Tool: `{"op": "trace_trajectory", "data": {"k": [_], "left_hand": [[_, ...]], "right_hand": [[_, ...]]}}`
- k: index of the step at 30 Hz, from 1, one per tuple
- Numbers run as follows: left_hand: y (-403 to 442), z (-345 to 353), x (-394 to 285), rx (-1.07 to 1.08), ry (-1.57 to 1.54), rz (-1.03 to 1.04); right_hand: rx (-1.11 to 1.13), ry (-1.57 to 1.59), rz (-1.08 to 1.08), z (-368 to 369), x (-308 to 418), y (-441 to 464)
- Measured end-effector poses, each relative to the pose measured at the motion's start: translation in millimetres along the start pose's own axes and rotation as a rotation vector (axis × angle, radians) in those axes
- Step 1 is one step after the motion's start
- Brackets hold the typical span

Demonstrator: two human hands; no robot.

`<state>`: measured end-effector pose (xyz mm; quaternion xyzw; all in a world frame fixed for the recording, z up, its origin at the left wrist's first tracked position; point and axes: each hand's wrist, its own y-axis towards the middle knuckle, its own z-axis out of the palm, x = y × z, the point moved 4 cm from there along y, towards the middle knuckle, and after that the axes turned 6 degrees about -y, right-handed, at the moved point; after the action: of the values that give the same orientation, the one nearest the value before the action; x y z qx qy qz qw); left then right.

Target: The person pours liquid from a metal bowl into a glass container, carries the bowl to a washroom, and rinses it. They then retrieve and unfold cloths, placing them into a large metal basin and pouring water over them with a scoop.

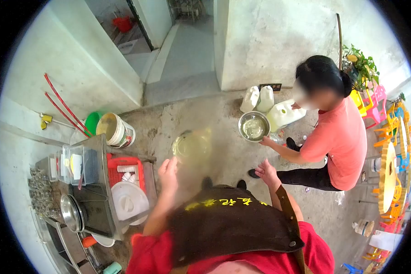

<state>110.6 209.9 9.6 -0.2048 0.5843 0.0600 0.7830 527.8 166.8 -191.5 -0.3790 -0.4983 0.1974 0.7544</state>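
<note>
My left hand (169, 174) is raised at the left of my apron, fingers bent together. Its fingertips lie beside the edge of a pale yellowish round thing (191, 145). A dark smear over the picture hides part of that thing, and I cannot tell whether the hand grips it. My right hand (267, 172) is held up at the right, fingers loosely curled and apart, with nothing visible in them. Beyond it, a person in a pink shirt (335, 144) holds a metal basin (254, 127) by its rim, the other hand at a large white jug (285, 114).
Two smaller white jugs (250, 99) stand by the wall. To my left are a white bucket (123, 132), a red basket (141, 166), a white lid (129, 201) and a dark table (93, 201) with metal plates (71, 213). Colourful chairs (376, 102) stand far right.
</note>
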Motion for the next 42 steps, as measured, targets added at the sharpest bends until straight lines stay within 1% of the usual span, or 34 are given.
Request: {"op": "trace_trajectory", "data": {"k": [2, 4, 5, 7, 11, 13, 17, 19, 20, 22, 23, 25, 26, 29, 30, 31, 33, 34, 35, 37, 39, 42], "left_hand": [[-2, 0, -5, 0.001, -0.011, 0.018], [-3, 1, -9, 0.010, -0.018, 0.038], [-4, 0, -11, 0.007, -0.018, 0.041], [-6, -2, -14, 0.017, 0.018, 0.032], [-9, -7, -20, 0.020, -0.023, 0.057], [-14, -8, -25, -0.006, -0.042, 0.012], [-19, -17, -31, -0.030, -0.067, 0.049], [-21, -22, -35, -0.053, -0.082, 0.083], [-22, -26, -35, -0.053, -0.093, 0.078], [-26, -29, -41, -0.069, -0.099, 0.085], [-27, -32, -43, -0.073, -0.096, 0.088], [-28, -40, -40, -0.129, -0.108, 0.065], [-29, -43, -41, -0.137, -0.101, 0.066], [-33, -51, -41, -0.171, -0.074, 0.078], [-34, -53, -41, -0.192, -0.048, 0.086], [-35, -55, -42, -0.199, -0.054, 0.092], [-37, -60, -42, -0.212, -0.012, 0.090], [-38, -62, -38, -0.217, -0.012, 0.093], [-39, -65, -35, -0.221, -0.006, 0.093], [-35, -69, -36, -0.205, 0.006, 0.106], [-37, -68, -33, -0.240, -0.010, 0.038], [-36, -60, -37, -0.220, -0.027, 0.022]], "right_hand": [[0.016, 0.032, 0.001, 3, 3, 15], [-0.076, 0.177, 0.061, 10, 7, 24], [-0.072, 0.174, 0.061, 14, 10, 27], [-0.039, 0.273, 0.049, 23, 14, 35], [-0.047, 0.269, 0.026, 42, 23, 47], [-0.082, 0.293, 0.022, 46, 24, 59], [-0.072, 0.247, 0.048, 51, 25, 66], [-0.146, 0.396, 0.029, 48, 24, 64], [-0.141, 0.385, 0.028, 49, 25, 64], [-0.129, 0.504, -0.042, 47, 25, 72], [-0.121, 0.494, -0.040, 45, 24, 75], [0.022, 0.522, -0.126, 49, 30, 79], [-0.077, 0.552, -0.098, 48, 29, 84], [-0.045, 0.563, -0.107, 39, 16, 112], [-0.080, 0.650, -0.082, 39, 16, 116], [-0.071, 0.643, -0.084, 39, 16, 118], [-0.138, 0.618, -0.002, 36, 9, 118], [-0.216, 0.632, -0.037, 36, 9, 121], [-0.214, 0.634, -0.034, 36, 7, 121], [-0.252, 0.550, -0.101, 36, 8, 119], [-0.238, 0.525, -0.136, 37, 4, 118], [-0.277, 0.514, -0.193, 35, -1, 115]]}}
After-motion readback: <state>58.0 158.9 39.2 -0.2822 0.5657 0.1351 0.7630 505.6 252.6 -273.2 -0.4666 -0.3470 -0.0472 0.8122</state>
